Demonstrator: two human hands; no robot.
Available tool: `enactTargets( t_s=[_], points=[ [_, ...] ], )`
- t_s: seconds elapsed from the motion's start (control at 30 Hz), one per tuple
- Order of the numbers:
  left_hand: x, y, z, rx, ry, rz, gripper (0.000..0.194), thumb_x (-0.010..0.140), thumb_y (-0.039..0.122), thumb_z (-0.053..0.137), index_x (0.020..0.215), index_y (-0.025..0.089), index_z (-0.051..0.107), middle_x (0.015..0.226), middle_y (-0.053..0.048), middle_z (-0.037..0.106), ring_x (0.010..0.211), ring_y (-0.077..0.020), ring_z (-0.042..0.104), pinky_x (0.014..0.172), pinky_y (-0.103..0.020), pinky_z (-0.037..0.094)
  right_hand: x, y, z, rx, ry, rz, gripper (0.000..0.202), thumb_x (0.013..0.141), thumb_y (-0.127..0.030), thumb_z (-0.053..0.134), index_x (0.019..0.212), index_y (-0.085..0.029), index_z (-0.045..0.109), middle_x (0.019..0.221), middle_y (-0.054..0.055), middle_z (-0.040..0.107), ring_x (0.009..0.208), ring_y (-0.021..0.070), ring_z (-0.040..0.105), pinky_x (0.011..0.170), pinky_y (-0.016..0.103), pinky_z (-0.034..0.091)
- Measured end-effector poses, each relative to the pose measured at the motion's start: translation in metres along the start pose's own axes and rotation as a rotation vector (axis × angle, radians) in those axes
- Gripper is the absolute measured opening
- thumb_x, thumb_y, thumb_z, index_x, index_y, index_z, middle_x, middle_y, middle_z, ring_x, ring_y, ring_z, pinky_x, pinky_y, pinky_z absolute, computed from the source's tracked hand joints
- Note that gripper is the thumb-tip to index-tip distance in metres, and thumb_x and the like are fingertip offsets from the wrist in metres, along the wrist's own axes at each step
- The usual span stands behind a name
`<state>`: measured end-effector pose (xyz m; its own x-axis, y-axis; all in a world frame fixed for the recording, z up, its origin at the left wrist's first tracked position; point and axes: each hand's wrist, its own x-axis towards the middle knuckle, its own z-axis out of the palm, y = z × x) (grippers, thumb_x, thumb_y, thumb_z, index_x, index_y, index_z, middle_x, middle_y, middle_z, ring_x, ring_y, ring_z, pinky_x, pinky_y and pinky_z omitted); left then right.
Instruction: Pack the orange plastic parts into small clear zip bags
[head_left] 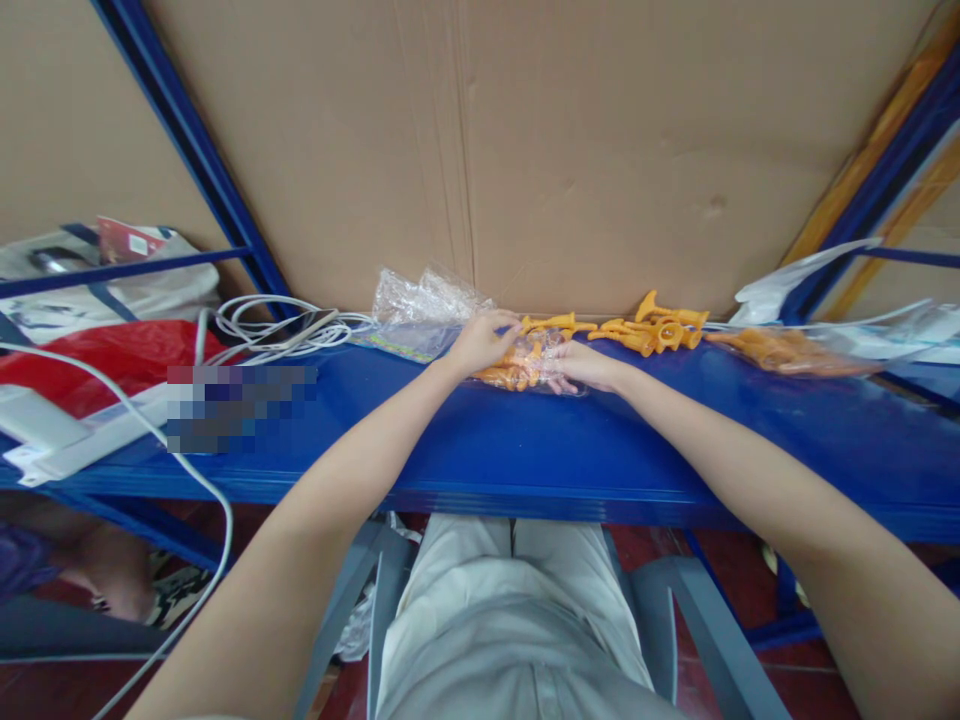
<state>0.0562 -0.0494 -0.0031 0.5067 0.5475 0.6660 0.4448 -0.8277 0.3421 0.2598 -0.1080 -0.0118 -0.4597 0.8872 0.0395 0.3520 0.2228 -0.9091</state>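
Observation:
A clear plastic bag point(499, 378) with orange plastic horn-shaped pieces point(534, 362) inside lies on the blue table in front of me. My left hand point(486, 341) bends over the bag's left side, its fingers closed on the film. From the right, my right hand point(583, 366) reaches to the other end, its fingers curled around the bag and partly behind the shiny plastic. Whether those fingers are inside the bag, I cannot tell. Just behind the hands are more loose orange pieces point(559, 323), and a pile of orange horns point(660, 332) lies to the right.
Crumpled clear bags point(427, 295) and flat plastic film point(409, 341) lie left of my hands. Another bag of orange pieces point(787, 352) is at right. White cables point(285, 318), a red bag point(142, 355) and a white power strip point(97, 440) occupy the left. A cardboard wall point(585, 150) stands behind.

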Motion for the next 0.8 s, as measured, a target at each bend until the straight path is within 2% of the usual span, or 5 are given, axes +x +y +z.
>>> enactTargets(
  t_s=[0.2,0.4,0.6,0.7,0.8],
  points=[
    [-0.008,-0.017,0.001,0.16,-0.245,-0.183,0.038,0.093,0.042,0.047,0.087,0.02,0.077,0.103,-0.009,0.078,0.106,-0.0296,0.069,0.102,-0.04,0.047,0.001,0.0,-0.002,0.114,-0.027,0.032,0.025,0.083,-0.021,0.058,0.059,-0.017,0.056,0.048,0.002,0.058,0.039,0.0082,0.046,0.039,0.018,0.034],
    [-0.009,-0.023,0.004,0.2,-0.281,-0.143,0.037,0.093,0.04,0.044,0.092,0.021,0.076,0.109,-0.006,0.078,0.108,-0.0254,0.069,0.101,-0.031,0.046,-0.002,-0.002,-0.009,0.278,-0.098,0.025,0.031,0.089,-0.027,0.045,0.065,-0.016,0.062,0.06,0.007,0.066,0.052,0.0119,0.057,0.052,0.02,0.046],
    [-0.009,-0.029,0.006,0.159,-0.265,-0.16,0.036,0.091,0.041,0.045,0.089,0.021,0.075,0.11,-0.007,0.077,0.109,-0.0258,0.069,0.102,-0.032,0.045,-0.009,-0.007,-0.006,0.071,-0.035,-0.087,0.037,0.084,-0.05,0.066,0.07,-0.016,0.065,0.065,0.004,0.067,0.058,0.0115,0.06,0.053,0.02,0.045],
    [-0.008,-0.031,0.007,0.163,-0.272,-0.153,0.037,0.092,0.042,0.045,0.088,0.021,0.075,0.109,-0.007,0.078,0.111,-0.0261,0.068,0.104,-0.032,0.044,-0.007,-0.007,0.0,-0.077,0.014,-0.138,0.03,0.077,-0.042,0.074,0.065,-0.017,0.063,0.059,0.0,0.063,0.055,0.01,0.055,0.054,0.021,0.044],
    [-0.007,-0.027,0.006,0.222,-0.314,-0.13,0.039,0.094,0.042,0.042,0.095,0.02,0.075,0.114,-0.007,0.076,0.116,-0.0252,0.066,0.106,-0.032,0.043,-0.004,-0.008,0.003,-0.13,0.033,-0.144,0.023,0.078,-0.033,0.072,0.063,-0.017,0.062,0.056,-0.002,0.06,0.053,0.0095,0.052,0.056,0.022,0.043]
  ],
)
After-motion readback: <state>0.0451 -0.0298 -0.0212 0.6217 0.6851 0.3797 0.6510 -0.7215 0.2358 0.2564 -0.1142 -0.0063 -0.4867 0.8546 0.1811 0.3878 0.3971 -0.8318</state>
